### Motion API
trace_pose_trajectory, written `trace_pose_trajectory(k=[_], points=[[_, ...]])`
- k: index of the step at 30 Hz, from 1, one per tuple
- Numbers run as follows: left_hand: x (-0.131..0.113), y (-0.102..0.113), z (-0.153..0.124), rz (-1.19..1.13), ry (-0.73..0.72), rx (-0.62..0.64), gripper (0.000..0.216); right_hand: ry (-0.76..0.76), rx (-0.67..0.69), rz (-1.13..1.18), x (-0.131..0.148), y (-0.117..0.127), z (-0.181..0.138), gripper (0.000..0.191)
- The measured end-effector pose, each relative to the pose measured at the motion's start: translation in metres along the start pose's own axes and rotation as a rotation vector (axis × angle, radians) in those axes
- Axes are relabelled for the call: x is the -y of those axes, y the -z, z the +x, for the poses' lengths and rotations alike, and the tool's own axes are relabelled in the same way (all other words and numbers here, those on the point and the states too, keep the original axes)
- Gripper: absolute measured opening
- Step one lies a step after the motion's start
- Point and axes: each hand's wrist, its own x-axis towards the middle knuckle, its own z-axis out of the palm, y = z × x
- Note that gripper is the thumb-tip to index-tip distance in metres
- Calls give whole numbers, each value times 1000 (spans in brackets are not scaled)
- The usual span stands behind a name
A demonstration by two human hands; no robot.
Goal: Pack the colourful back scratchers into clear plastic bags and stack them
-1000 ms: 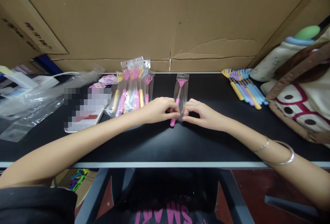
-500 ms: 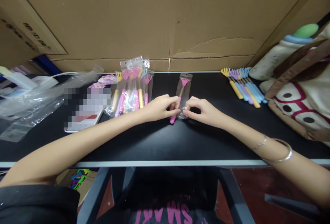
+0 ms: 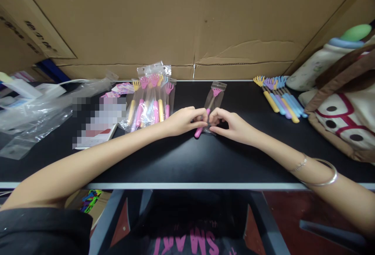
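A pink back scratcher [image 3: 198,131] with a small hand-shaped head lies slantwise in a clear plastic bag [image 3: 220,86], its handle end sticking out of the bag toward me. My left hand [image 3: 187,121] is closed, thumb and fingers pinching at the handle and the bag's lower part. From the other side my right hand [image 3: 233,127] pinches the bag's edge, fingertips almost meeting those of the left. The fingers cover the middle of the scratcher. To the left lie several bagged back scratchers [image 3: 155,98] in pink, yellow and blue.
Unbagged back scratchers [image 3: 281,100] lie fanned at the right, beside a plush bag [image 3: 345,122] and a green-topped bottle [image 3: 319,65]. A phone [image 3: 99,130], printed cards [image 3: 123,88] and clear plastic sleeves [image 3: 55,114] are at the left. Cardboard [image 3: 164,20] stands behind the table.
The bagged scratcher's head end has swung slightly to the right, so it lies more slanted. Both hands have drawn closer together over it.
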Motion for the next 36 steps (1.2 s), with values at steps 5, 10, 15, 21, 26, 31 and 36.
trace_pose_trajectory(k=[5, 10, 15, 21, 26, 31, 36], points=[[-1, -1, 1, 39, 35, -5, 10, -49, 8, 87, 3, 0, 0, 14], [-2, -5, 5, -21, 57, -12, 5, -33, -32, 40, 0, -1, 0, 16], [-4, -2, 7, 69, 108, 26, 13, -32, -22, -5, -2, 0, 0, 14], [1, 0, 5, 331, -13, -105, 16, -19, 7, 55, -5, 1, 0, 12], [6, 0, 3, 338, -204, -134, 14, 4, 69, 130, -8, 2, 2, 14], [1, 4, 1, 380, -208, -158, 16, 46, 69, 127, -5, 2, 3, 12], [-11, 7, -5, 455, -186, -151, 18, 53, 122, 140, 2, 3, 3, 11]])
